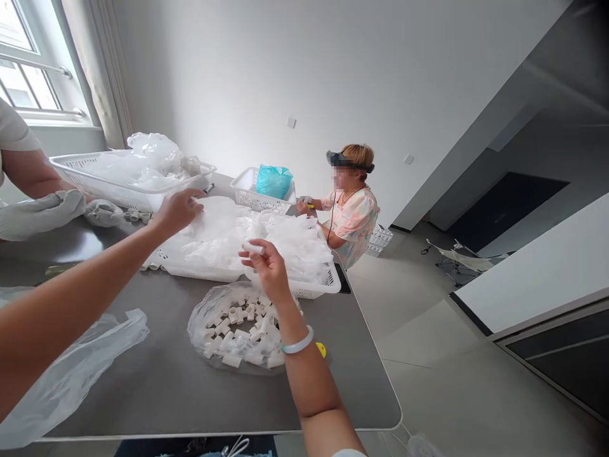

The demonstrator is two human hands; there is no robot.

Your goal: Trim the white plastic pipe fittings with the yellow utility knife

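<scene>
My right hand pinches a short white pipe fitting between thumb and fingers, raised above the near edge of a white basket. Below it lies a clear plastic bag spread open, with many white tee-shaped pipe fittings in it. My left hand reaches over the left part of the pile of thin clear plastic bags in that basket. Its fingers are curled together at the pile's edge; what they hold, if anything, I cannot make out.
The grey table carries a white basket, another basket of plastic, and a smaller basket with a blue bag. A loose plastic bag lies left. Gloved hands work at left; a person sits opposite.
</scene>
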